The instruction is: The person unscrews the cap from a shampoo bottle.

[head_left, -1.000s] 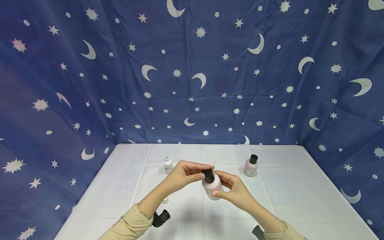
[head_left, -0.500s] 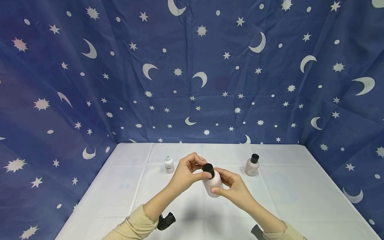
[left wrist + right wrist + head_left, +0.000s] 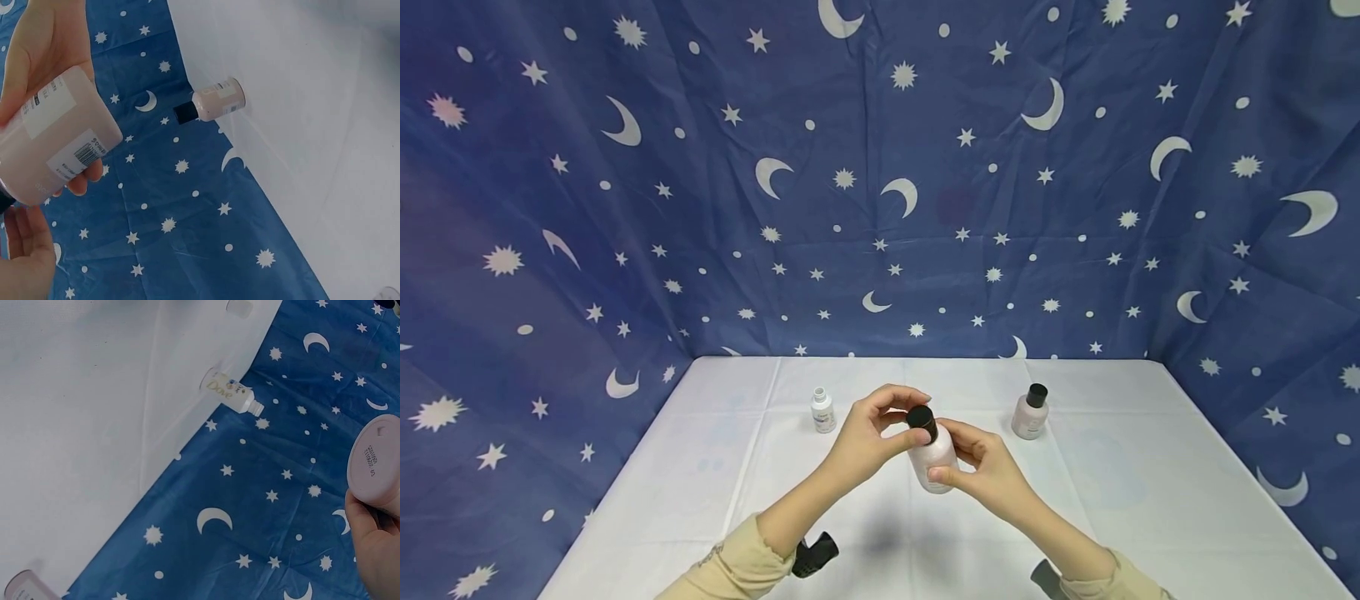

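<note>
Above the table, my right hand grips a pale pink bottle round its body, thumb on the near side. The bottle leans slightly, its black cap uppermost. My left hand is at this cap, with the thumb against its near side and the fingers reaching round the far side. Printed labels and a barcode show on the bottle's body in the left wrist view. Its base, stamped with small print, faces the right wrist camera.
A white Dove bottle with an uncapped neck stands at the back left. Another pink bottle with a black cap is at the back right. The white-covered table meets a blue star-and-moon cloth. Black wrist gear sits by the left sleeve.
My left hand has shifted right and turned about the cap, its fingers drawing back and then stretching over the far side again. My right hand keeps the bottle in nearly the same place.
</note>
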`<action>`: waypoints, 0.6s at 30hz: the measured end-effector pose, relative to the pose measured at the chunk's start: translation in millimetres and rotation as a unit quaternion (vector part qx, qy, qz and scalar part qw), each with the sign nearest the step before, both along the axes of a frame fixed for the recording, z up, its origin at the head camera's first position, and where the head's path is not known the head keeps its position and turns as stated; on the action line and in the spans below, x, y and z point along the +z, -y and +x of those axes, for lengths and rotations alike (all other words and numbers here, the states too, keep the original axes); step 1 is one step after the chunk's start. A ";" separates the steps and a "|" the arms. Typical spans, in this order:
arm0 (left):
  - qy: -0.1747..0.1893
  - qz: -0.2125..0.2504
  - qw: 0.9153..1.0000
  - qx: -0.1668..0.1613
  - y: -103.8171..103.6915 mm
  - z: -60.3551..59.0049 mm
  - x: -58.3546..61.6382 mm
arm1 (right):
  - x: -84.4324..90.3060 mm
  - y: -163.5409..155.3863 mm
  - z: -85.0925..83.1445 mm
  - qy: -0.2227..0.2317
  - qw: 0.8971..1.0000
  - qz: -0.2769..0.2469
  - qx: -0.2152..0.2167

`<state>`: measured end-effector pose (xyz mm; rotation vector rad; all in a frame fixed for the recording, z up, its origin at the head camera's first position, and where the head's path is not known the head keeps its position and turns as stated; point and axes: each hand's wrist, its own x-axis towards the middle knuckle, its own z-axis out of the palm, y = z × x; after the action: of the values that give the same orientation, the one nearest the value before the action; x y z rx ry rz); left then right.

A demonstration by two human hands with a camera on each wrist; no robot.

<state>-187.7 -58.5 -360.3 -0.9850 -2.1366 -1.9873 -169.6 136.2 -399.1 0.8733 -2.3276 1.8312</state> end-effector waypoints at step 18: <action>0.015 -0.041 0.984 -0.175 17.7 -8.8 -0.9 | -0.3 -0.3 2.4 -0.003 1.000 0.007 0.011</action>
<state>-196.5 -76.2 -361.2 -1.4409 -2.2033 -2.0780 -167.2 136.6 -399.4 0.9071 -2.3396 1.8198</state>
